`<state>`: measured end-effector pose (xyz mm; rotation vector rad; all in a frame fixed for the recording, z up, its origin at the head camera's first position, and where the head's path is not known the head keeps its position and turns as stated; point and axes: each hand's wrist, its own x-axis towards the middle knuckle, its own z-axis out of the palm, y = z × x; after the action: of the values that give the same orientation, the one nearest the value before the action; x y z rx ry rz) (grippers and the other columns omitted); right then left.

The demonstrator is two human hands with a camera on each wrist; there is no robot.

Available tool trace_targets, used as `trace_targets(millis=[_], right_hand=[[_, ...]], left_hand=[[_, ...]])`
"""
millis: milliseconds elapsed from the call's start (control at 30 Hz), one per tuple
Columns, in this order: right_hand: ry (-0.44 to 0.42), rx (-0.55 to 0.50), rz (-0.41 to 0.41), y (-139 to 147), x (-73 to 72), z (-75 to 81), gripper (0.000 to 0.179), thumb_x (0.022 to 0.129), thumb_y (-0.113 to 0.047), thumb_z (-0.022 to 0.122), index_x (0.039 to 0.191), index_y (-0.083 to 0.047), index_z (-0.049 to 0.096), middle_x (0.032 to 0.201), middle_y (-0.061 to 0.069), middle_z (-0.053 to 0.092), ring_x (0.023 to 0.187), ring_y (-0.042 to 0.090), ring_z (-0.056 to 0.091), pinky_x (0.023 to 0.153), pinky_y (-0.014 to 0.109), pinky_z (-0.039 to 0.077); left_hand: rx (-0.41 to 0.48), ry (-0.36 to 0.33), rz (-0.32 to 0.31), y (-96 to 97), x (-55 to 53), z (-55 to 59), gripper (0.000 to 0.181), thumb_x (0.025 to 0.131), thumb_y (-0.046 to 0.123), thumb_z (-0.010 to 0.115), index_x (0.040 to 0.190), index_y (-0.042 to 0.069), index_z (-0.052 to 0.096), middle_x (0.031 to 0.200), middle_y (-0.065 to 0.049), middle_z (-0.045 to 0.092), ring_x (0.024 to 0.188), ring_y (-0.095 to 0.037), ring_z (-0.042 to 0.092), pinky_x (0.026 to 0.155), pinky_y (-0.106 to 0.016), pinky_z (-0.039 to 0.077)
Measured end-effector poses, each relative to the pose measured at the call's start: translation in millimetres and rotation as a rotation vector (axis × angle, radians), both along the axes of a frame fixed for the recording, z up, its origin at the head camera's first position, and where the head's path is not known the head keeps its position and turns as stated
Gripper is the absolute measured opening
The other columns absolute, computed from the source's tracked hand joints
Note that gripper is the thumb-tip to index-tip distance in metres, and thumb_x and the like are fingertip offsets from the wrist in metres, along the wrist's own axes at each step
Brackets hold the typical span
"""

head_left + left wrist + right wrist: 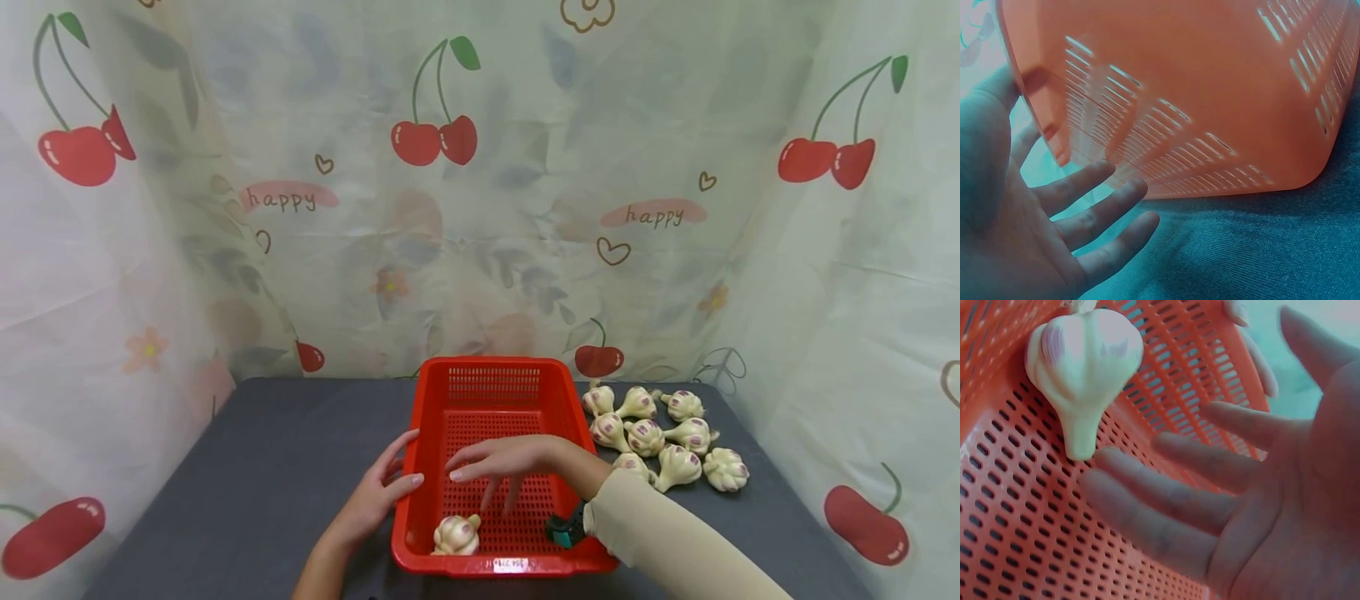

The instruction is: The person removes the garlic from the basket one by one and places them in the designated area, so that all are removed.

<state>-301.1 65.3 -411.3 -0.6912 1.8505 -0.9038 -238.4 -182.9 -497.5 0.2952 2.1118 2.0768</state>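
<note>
A red plastic basket with slotted walls stands on the dark table. My left hand holds its left rim, thumb and index finger over the edge; in the left wrist view the other fingers spread loosely by the outer wall. Inside the basket, in its near left corner, lies a garlic bulb, whitish with purple patches and a short stem. Over the basket floor hovers my right hand, palm down and holding nothing. In the right wrist view its loosely extended fingertips are close to the stem of the garlic bulb.
Several more garlic bulbs lie grouped on the table to the right of the basket, partly behind the right forearm. A dark band is on the right wrist. A printed curtain surrounds the dark table at the back and sides.
</note>
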Motion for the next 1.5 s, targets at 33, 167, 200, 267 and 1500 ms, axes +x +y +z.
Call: trace_targets(millis=[33, 167, 200, 267, 1500], right_hand=[[-0.003, 0.017, 0.019, -2.7, -0.1, -1.7, 0.052, 0.098, -0.038, 0.055, 0.144, -0.016, 0.046, 0.139, 0.010, 0.049, 0.100, 0.034, 0.066, 0.073, 0.050, 0.056], [-0.044, 0.081, 0.075, -13.4, 0.4, -6.7, 0.051, 0.098, -0.038, 0.054, 0.144, -0.017, 0.046, 0.136, 0.006, 0.052, 0.099, 0.032, 0.066, 0.073, 0.048, 0.057], [-0.053, 0.092, 0.086, -15.8, 0.6, -7.9, 0.050, 0.098, -0.037, 0.054, 0.144, -0.017, 0.047, 0.135, 0.004, 0.053, 0.100, 0.031, 0.066, 0.073, 0.048, 0.057], [-0.078, 0.122, 0.104, -20.1, 1.1, -8.5, 0.048, 0.098, -0.037, 0.054, 0.142, -0.019, 0.048, 0.132, 0.001, 0.055, 0.100, 0.030, 0.066, 0.074, 0.048, 0.056], [0.095, 0.040, 0.138, -5.1, -2.3, -8.9, 0.029, 0.086, -0.011, 0.072, 0.113, -0.015, 0.063, 0.109, 0.005, 0.061, 0.087, 0.015, 0.060, 0.079, 0.040, 0.055]], left_hand=[[0.004, -0.001, 0.000, -0.2, 0.1, 0.0, 0.063, 0.097, 0.021, 0.059, 0.152, 0.024, 0.029, 0.141, -0.026, 0.042, 0.118, -0.041, 0.053, 0.086, -0.052, 0.051], [-0.007, -0.007, -0.005, -0.8, 0.1, -0.3, 0.063, 0.097, 0.021, 0.059, 0.152, 0.025, 0.028, 0.142, -0.025, 0.041, 0.121, -0.041, 0.050, 0.087, -0.052, 0.051], [-0.005, -0.007, -0.007, -0.8, -0.1, -0.6, 0.063, 0.097, 0.021, 0.059, 0.152, 0.025, 0.028, 0.143, -0.025, 0.041, 0.121, -0.042, 0.050, 0.087, -0.052, 0.051], [-0.006, -0.007, -0.005, -0.8, -0.4, -1.0, 0.063, 0.096, 0.021, 0.059, 0.151, 0.026, 0.030, 0.143, -0.025, 0.041, 0.122, -0.042, 0.049, 0.087, -0.051, 0.051], [-0.004, -0.013, 0.010, -0.1, -1.4, 0.2, 0.064, 0.096, 0.023, 0.060, 0.152, 0.023, 0.029, 0.142, -0.025, 0.042, 0.119, -0.038, 0.053, 0.086, -0.049, 0.052]])
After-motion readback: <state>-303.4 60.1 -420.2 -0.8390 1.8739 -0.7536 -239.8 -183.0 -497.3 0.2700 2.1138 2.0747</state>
